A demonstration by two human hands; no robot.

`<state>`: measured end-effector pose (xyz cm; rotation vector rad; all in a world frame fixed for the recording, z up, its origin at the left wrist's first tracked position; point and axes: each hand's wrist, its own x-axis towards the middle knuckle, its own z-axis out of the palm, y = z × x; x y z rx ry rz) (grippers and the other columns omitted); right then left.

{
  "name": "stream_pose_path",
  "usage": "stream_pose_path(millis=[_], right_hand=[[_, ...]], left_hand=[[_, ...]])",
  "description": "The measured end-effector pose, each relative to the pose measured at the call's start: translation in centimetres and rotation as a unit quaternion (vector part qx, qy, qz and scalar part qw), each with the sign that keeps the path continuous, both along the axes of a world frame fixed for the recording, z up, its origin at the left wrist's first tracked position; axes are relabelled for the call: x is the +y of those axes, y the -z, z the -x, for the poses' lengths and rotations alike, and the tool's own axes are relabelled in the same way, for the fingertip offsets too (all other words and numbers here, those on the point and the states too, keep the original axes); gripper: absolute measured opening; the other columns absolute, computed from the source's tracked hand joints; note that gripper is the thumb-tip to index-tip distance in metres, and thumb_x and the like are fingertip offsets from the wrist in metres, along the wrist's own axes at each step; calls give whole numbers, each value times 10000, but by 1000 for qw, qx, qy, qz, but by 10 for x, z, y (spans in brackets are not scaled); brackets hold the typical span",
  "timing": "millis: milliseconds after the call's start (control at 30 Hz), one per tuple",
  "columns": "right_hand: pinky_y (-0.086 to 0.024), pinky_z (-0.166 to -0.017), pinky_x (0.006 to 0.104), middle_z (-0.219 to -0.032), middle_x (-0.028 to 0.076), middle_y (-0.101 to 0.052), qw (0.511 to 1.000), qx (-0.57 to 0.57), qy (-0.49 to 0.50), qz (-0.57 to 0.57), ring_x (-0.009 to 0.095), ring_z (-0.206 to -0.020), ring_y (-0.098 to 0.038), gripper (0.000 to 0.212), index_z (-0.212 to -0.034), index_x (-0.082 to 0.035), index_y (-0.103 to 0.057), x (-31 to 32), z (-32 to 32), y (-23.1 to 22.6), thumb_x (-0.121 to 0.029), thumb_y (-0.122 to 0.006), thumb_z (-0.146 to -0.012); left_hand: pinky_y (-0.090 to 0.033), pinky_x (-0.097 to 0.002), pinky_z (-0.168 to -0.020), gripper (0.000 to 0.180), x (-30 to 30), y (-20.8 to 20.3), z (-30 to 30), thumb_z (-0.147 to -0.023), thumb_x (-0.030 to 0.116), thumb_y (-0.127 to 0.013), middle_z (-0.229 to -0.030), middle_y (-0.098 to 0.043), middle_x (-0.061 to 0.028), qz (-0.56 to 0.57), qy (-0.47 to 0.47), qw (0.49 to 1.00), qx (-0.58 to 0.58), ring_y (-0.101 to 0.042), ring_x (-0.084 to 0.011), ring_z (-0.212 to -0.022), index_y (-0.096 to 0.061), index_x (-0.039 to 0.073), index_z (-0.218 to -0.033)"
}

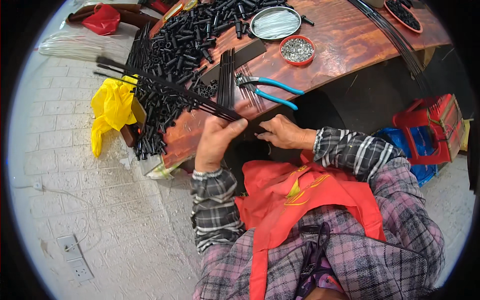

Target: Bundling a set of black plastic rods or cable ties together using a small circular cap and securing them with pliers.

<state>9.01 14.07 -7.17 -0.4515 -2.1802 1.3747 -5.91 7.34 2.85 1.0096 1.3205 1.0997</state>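
My left hand (216, 139) is closed round a few long thin black rods (170, 87), which slant up to the left over the pile of black parts. Their far ends are blurred. Just to the right, my right hand (286, 131) has its fingers curled in a pinch near the table's front edge; whatever is in them is too small to make out. Pliers with blue handles (272, 86) lie on the table beyond both hands. Beside them rests a bunch of upright-lying black rods (226, 77).
Black tubular parts (175, 52) heap over the table's left side. A metal dish of thin clear strands (276, 24) and a red-rimmed bowl of small silvery pieces (297, 50) stand behind. A yellow bag (114, 107) hangs at left; a red stool (430, 130) stands right.
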Motion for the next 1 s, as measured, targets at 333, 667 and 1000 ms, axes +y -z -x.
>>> stream_pose_path(millis=[333, 667, 1000], right_hand=[[-403, -626, 437, -642, 214, -540, 997, -19, -38, -67, 394, -691, -525, 187, -767, -2, -569, 17, -11, 44, -189, -554, -759], [-391, -521, 352, -564, 171, -504, 983, -140, -119, 17, 259, -547, -510, 326, -697, 12, -559, 26, -22, 26, -306, -599, -759], [-377, -445, 254, -567, 23, -530, 979, -143, -87, 118, 74, -461, -447, 176, -888, -48, -633, -2, -16, 12, -162, -614, -755]], left_hand=[[-400, -317, -881, 623, -36, -39, -12, -729, 52, -597, -1181, -449, -211, -121, -101, 987, 18, -488, -243, -1057, -293, -47, -1263], [-322, -420, -958, 465, 16, -80, -9, -836, 59, -464, -1116, -492, -245, -274, -66, 956, -80, -476, -320, -1068, -287, -62, -1248], [-456, -400, -825, 377, 16, -114, -7, -854, 81, -466, -961, -574, -213, -269, -46, 959, -79, -569, -325, -912, -374, -80, -1183]])
